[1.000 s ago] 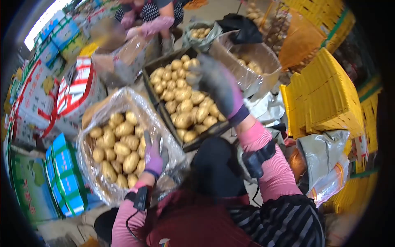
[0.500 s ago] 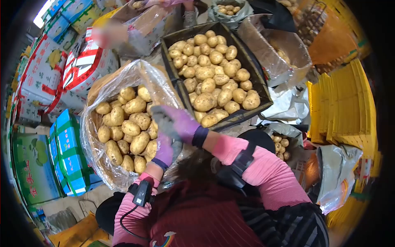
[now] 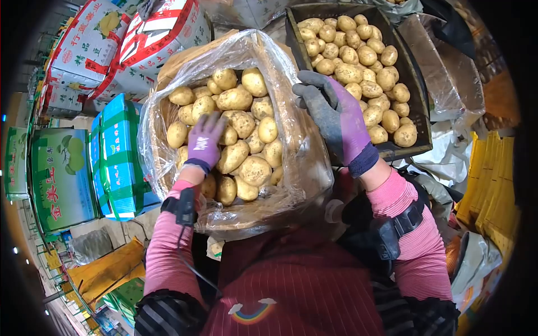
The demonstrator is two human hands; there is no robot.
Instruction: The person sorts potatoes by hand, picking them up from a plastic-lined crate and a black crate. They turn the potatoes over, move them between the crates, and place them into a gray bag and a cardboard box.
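Note:
My left hand [image 3: 205,141], in a purple and grey glove, lies on the potatoes [image 3: 235,99] inside a plastic-lined cardboard box [image 3: 305,147]. Its fingers are stretched out over them, with nothing gripped that I can see. My right hand [image 3: 334,115], in a matching glove, is raised between the box's right rim and a dark crate [image 3: 423,120] of potatoes. The thumb stands apart from the slightly bent fingers, and no potato shows in that hand. Clear plastic film [image 3: 154,131] hangs over the box's sides.
To the left stand a blue carton [image 3: 119,151] bound with green tape, a green carton [image 3: 60,173] and white and red cartons [image 3: 84,45]. A film-lined box [image 3: 443,64] is beyond the crate. Stacked yellow sheets [image 3: 486,190] stand at far right.
My hands, close together over the box's right side before, are now apart. My left hand is on the potatoes; my right is by the crate. The view has shifted, and box and crate appear further right.

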